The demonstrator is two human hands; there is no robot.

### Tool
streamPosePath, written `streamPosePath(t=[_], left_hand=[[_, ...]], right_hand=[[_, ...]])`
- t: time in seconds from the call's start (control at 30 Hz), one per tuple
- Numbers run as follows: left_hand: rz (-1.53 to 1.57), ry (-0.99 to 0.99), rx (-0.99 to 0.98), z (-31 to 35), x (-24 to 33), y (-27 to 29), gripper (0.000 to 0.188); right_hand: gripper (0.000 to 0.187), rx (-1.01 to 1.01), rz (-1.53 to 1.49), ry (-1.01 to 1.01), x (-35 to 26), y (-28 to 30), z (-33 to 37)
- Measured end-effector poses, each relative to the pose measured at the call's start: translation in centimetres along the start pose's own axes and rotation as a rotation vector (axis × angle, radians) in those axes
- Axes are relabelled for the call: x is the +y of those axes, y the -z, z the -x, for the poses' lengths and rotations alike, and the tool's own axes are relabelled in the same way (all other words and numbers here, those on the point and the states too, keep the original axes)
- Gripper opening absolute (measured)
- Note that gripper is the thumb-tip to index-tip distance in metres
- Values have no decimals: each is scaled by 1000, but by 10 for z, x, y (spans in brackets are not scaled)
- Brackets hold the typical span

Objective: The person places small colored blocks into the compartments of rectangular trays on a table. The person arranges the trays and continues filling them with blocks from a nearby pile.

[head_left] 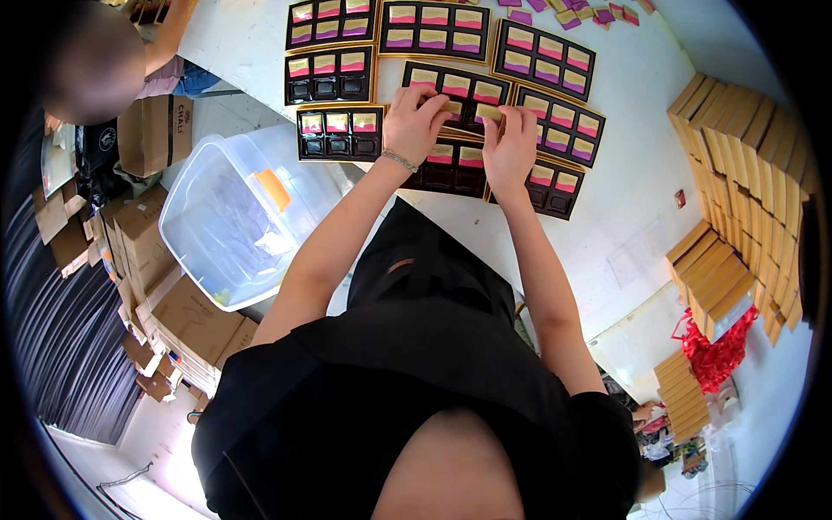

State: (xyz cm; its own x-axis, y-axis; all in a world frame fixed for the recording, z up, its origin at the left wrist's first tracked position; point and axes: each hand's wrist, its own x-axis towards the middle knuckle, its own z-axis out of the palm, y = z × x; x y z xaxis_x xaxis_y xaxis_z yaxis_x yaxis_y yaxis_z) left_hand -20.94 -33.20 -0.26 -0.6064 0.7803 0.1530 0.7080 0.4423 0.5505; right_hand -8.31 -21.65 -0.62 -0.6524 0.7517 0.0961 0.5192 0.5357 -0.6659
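Observation:
In the middle of the table lies a black compartment tray (471, 125) with a gold edge. Pink-and-gold wrapped pieces (456, 85) fill its far row. At the near row, my left hand (410, 130) is closed, its thumb and fingertips on a small gold-and-purple wrapped piece (452, 108) at a compartment. My right hand (511, 154) pinches another gold-topped wrapped piece (488, 113) just to the right, over the same row. Directly below, partly covered by my wrists, sits a tray (446, 179) with a pink-and-gold far row and bare dark near compartments.
Several similar trays surround it; the left tray (325, 87) has bare near compartments. Loose wrapped pieces (568, 17) lie at the far edge. Stacked gold boxes (737, 147) stand right. A clear plastic bin (221, 225) and cardboard boxes (195, 316) are left. Another person (95, 65) is far left.

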Motion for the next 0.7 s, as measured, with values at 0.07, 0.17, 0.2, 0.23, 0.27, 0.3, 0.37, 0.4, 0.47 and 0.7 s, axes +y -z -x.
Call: streamPosePath(t=[0.07, 0.17, 0.2, 0.23, 0.27, 0.3, 0.37, 0.4, 0.47, 0.7], left_hand=[[-65, -83, -61, 8, -5, -1, 23], [-232, -258, -143, 19, -2, -6, 36], [-211, -225, -278, 22, -1, -5, 49], [-243, -229, -287, 25, 1, -4, 49], [-276, -230, -297, 29, 4, -2, 49], [-309, -232, -307, 30, 5, -2, 49], [-383, -237, -334, 30, 4, -3, 50], [-414, -235, -354, 32, 7, -1, 50], [-415, -241, -348, 30, 10, 0, 52], [-394, -246, -297, 27, 11, 3, 47]], right_hand=[[34, -41, 69, 195, 2, 5, 11], [44, -176, 206, 357, 2, 9, 24], [45, -203, 246, 366, 3, 8, 26], [46, -228, 287, 375, 4, 9, 29], [49, -231, 316, 357, 2, 9, 32], [49, -239, 318, 361, 0, 8, 32], [49, -254, 322, 369, -4, 4, 29], [48, -228, 365, 379, -5, 2, 30], [48, -223, 384, 376, -5, 1, 30], [43, -264, 345, 350, -8, 6, 21]])
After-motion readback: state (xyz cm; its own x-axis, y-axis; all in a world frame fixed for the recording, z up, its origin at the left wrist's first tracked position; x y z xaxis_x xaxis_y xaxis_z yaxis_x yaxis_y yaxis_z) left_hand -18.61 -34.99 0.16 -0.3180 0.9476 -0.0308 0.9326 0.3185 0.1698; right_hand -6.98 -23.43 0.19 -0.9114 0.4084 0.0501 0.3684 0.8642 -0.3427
